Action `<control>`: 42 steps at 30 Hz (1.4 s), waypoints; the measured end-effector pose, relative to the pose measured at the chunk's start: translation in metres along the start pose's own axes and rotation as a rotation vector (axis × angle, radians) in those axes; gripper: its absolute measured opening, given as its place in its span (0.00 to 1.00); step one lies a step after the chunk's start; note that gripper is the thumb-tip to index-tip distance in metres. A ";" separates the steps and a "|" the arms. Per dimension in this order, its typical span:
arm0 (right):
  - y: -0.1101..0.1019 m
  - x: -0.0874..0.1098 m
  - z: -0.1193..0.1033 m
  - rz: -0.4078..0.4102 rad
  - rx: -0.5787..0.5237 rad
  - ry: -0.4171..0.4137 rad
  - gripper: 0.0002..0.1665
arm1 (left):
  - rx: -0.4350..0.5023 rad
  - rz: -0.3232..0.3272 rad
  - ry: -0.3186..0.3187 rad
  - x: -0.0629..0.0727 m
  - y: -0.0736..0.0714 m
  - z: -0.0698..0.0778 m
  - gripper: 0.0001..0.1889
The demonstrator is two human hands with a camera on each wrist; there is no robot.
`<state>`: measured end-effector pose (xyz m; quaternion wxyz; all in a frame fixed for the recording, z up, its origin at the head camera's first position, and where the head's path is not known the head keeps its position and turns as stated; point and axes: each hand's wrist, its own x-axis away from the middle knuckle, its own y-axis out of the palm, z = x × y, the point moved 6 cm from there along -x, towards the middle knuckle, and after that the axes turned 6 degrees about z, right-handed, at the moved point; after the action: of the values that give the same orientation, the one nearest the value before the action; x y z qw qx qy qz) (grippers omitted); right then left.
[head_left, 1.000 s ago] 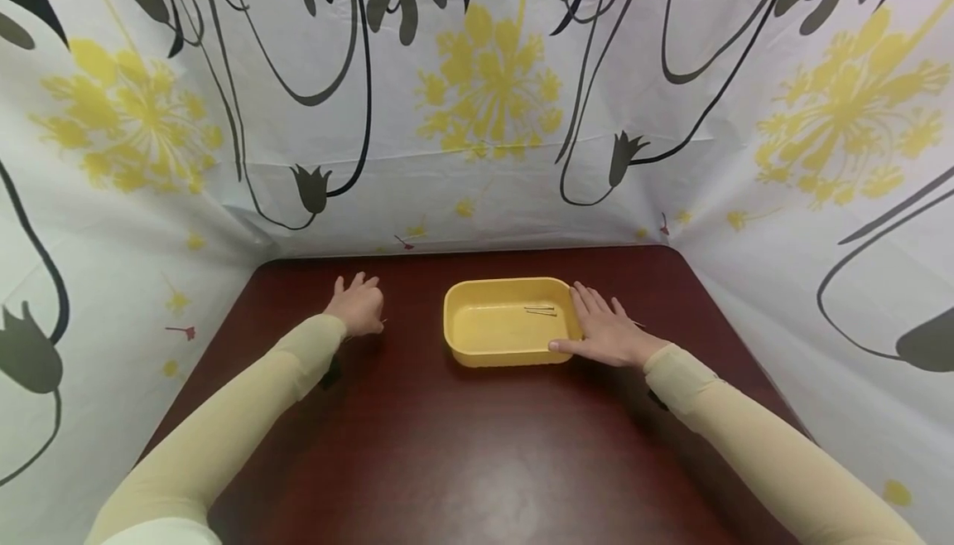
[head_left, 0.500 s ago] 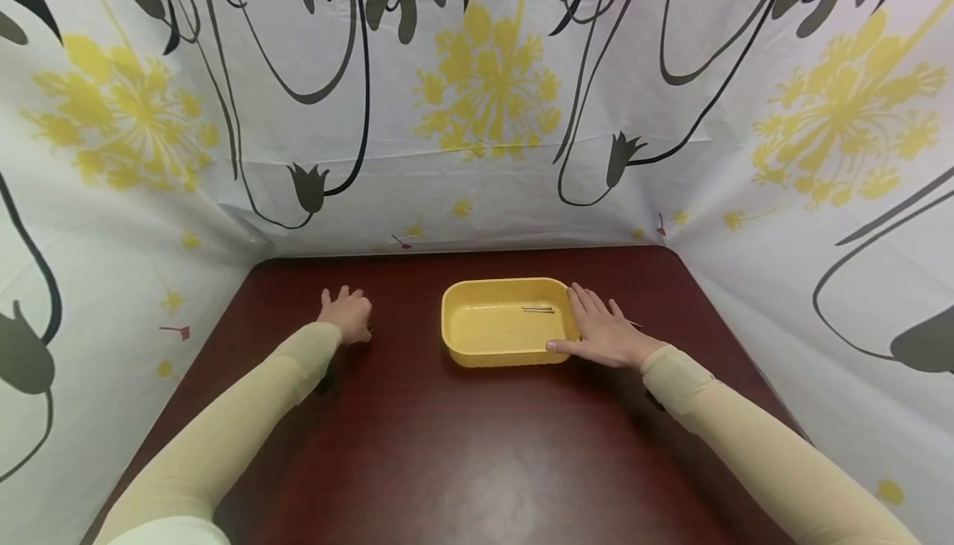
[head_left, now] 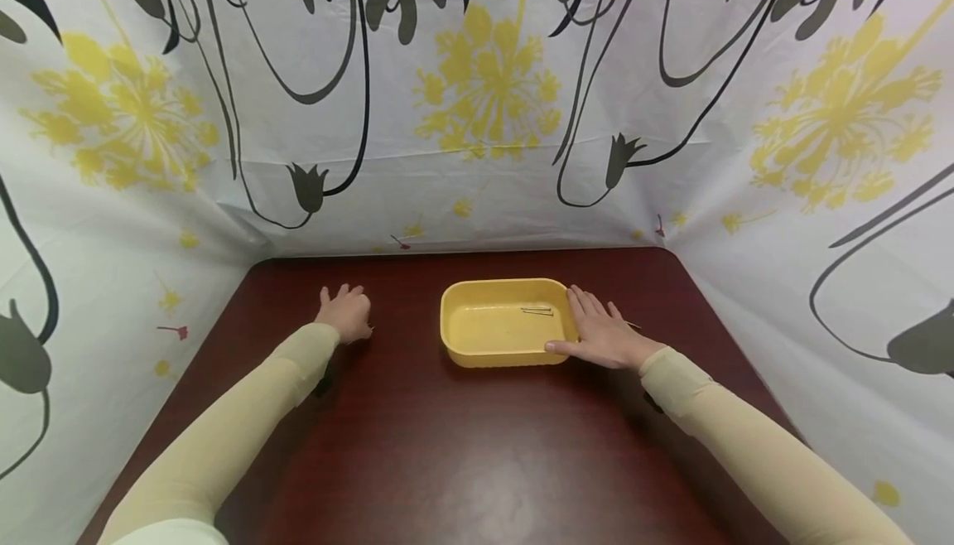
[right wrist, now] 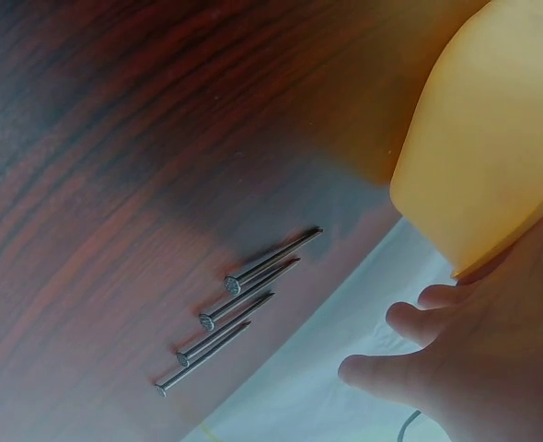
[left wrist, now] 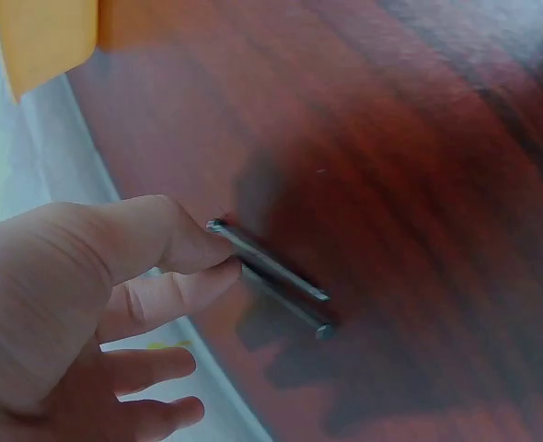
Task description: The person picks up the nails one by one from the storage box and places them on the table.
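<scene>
At the left side of the table, my left hand is low over the surface. In the left wrist view its thumb and index finger pinch a nail, with a second nail right alongside; whether that one is also gripped I cannot tell. The other fingers spread apart from them. My right hand rests with straight fingers on the right rim of a yellow plastic tray. Thin nails lie inside the tray toward its right end.
In the right wrist view, several nails lie in a slanting row on the dark red table, beside my right hand. A white patterned cloth hangs behind and on both sides of the table.
My left hand has shifted slightly left, away from the tray, and then stays nearly still. The right hand keeps its place on the tray's rim.
</scene>
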<state>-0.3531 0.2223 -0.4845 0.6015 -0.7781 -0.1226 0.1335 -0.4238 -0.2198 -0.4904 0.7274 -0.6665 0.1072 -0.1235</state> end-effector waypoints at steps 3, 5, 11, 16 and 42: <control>0.000 0.000 0.000 -0.003 -0.001 0.001 0.75 | 0.009 0.026 0.014 -0.002 -0.008 0.001 0.18; 0.000 0.000 0.000 -0.005 -0.002 0.002 0.75 | 0.019 0.044 0.025 -0.004 -0.015 0.004 0.17; 0.000 0.000 0.001 -0.006 -0.006 0.007 0.75 | 0.041 0.111 0.082 -0.010 -0.046 0.038 0.13; 0.001 0.000 0.001 0.002 -0.007 -0.002 0.75 | 0.002 0.188 0.174 -0.019 -0.071 0.086 0.08; 0.000 0.001 0.001 -0.003 -0.034 0.013 0.75 | 0.030 0.123 0.478 -0.081 -0.082 0.258 0.07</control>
<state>-0.3525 0.2238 -0.4845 0.5893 -0.7888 -0.1220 0.1254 -0.4208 0.0427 -0.3871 0.6972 -0.5999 0.3148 -0.2344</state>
